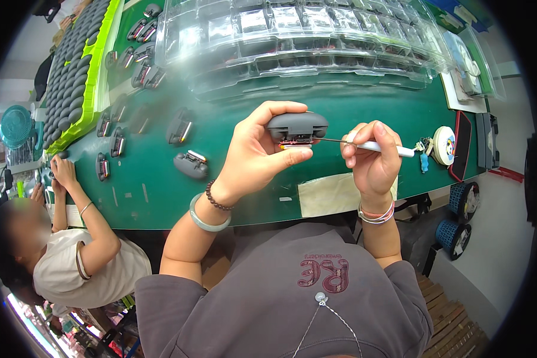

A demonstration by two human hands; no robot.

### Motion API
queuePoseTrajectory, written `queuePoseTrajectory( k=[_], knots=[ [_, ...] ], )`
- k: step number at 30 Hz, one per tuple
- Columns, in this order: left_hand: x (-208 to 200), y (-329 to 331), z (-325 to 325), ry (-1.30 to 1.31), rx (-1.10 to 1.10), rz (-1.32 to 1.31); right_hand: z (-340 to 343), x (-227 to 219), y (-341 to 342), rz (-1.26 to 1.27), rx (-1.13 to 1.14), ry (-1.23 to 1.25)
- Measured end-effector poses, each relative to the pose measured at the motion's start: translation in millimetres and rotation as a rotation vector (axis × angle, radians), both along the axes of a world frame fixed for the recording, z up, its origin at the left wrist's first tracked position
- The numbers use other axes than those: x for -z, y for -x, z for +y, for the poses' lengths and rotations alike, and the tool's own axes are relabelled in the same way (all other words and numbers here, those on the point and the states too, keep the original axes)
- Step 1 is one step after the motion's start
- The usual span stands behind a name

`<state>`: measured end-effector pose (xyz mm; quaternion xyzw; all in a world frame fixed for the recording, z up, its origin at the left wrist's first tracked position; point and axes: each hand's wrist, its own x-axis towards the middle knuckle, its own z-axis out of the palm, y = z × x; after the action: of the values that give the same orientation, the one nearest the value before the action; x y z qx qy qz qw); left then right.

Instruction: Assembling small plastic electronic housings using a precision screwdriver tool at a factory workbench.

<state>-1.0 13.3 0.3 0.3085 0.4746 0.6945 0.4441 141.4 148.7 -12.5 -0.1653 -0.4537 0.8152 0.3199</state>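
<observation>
My left hand grips a dark grey rounded electronic device between thumb and fingers, above the green table. Its open side faces me, with circuit parts and a pinkish-white strip showing. In my right hand is a thin screwdriver-like tool with a white handle. The metal shaft points left, and its tip is at the device's open right side; whether it touches cannot be made out. Left of my hands, a similar open device lies on the table, with another behind it.
Stacked clear plastic trays cover the table's far side. A bright green crate of grey shells stands far left. A cloth lies at the near edge. On the right are a round white object and a red-edged tray. A co-worker sits left.
</observation>
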Motion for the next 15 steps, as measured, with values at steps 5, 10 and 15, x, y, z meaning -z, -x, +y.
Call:
queuePoseTrajectory(
  k=[5,10,15],
  knots=[
    [2.0,-0.9,-0.2,-0.030,0.016,0.014,-1.4,-0.3,0.4,-0.003,-0.013,-0.036],
    [3.3,-0.9,-1.2,-0.079,0.023,0.028,-0.5,1.9,0.6,0.044,-0.036,0.003],
    [3.9,-0.5,-1.7,-0.085,0.005,0.108,-5.1,-1.8,1.8,-0.006,0.008,-0.063]
  ],
)
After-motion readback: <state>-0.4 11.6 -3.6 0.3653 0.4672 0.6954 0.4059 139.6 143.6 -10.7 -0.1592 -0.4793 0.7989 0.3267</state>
